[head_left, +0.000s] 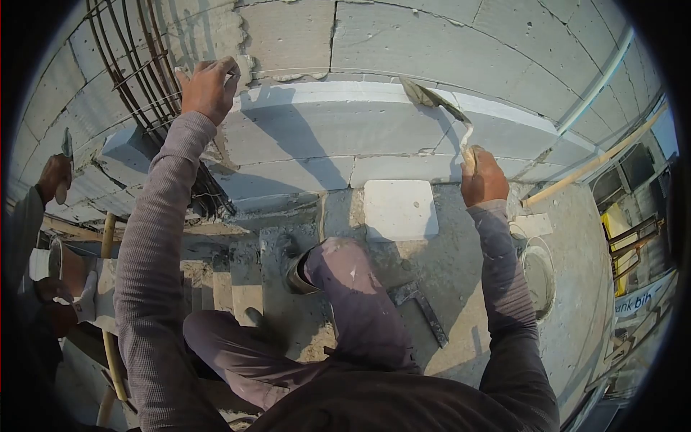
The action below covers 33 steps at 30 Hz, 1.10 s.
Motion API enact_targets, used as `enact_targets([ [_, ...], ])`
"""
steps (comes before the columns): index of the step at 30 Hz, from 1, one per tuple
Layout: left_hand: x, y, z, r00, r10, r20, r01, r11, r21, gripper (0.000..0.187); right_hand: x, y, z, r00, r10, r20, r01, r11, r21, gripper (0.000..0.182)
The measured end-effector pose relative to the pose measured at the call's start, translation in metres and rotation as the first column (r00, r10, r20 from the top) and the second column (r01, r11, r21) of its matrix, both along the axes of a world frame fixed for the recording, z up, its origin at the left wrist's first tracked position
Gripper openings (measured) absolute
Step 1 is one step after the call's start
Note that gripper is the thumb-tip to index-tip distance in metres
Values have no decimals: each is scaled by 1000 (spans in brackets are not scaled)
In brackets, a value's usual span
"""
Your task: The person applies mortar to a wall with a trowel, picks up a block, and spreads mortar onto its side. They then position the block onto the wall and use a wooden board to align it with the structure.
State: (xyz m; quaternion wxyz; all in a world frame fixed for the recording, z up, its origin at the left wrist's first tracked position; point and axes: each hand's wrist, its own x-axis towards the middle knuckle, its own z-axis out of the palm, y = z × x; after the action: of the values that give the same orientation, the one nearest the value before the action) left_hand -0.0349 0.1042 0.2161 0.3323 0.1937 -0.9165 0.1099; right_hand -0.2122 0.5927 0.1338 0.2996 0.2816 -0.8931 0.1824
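My right hand (pixel 484 177) grips the wooden handle of a trowel (pixel 437 99). Its mortar-smeared blade is over the top edge of the pale block course (pixel 302 133), at the foot of the taller block wall (pixel 425 43). My left hand (pixel 209 90) is raised near the upright rebar (pixel 133 68), its fingers curled together. What those fingers hold, if anything, is too small to make out. A thin string (pixel 360 70) runs along the wall above the course.
A loose white block (pixel 400 210) lies on the floor before the wall, with a metal square (pixel 419 309) nearer my knee. A mortar bucket (pixel 538 277) stands at right. At far left, another person's hand (pixel 55 178) holds a trowel. A pole (pixel 597 155) leans at right.
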Motion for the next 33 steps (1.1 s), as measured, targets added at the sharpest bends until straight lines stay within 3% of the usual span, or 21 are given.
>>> enact_targets([
  [5,0,-3,-9,1000,-10,11,10,1000,-1,14,-30,-10,25,992,-112,-56,118,986,117,38],
  [7,1,-3,-12,999,-13,36,12,1000,17,15,-30,-18,36,983,-183,-11,178,941,287,40],
  [10,1,-4,-13,999,-14,33,14,1000,4,18,-28,-29,35,988,-157,12,142,919,367,41],
  [17,3,-3,-14,999,-19,33,18,999,32,24,14,-71,16,994,-83,77,53,941,335,42],
  [22,3,-6,-18,999,-28,27,26,998,59,24,52,-124,-5,999,-25,-41,35,964,263,37],
  [26,7,-4,-18,999,-43,-20,45,997,66,21,91,-169,-18,998,58,-30,-50,973,225,38],
  [33,18,2,-18,998,-65,-13,66,995,73,21,163,-256,-29,975,144,169,-184,950,253,47],
])
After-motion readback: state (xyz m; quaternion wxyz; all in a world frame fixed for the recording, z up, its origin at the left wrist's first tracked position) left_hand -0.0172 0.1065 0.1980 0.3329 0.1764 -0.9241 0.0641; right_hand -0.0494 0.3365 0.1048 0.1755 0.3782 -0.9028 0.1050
